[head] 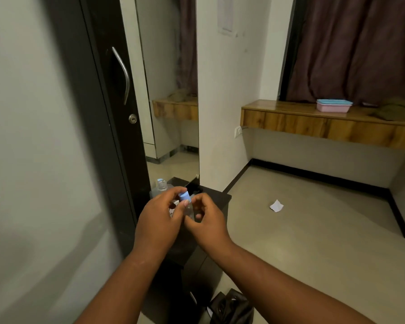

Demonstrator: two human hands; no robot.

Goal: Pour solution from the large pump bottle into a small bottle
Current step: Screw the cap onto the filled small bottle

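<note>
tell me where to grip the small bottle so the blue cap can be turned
Grip the clear body of the small bottle from the right with the right hand, below the blue cap. It stands upright, so the left hand fingers can pinch the cap from above.

No readable text

The sheet of paper (225, 16) on the wall and the large bottle's label (173, 206) carry print too blurred to read.

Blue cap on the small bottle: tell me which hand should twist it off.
Left, probably. The left hand already has fingertips pinched on the blue cap, while the right hand grips the small bottle lower down, steadying it.
</note>
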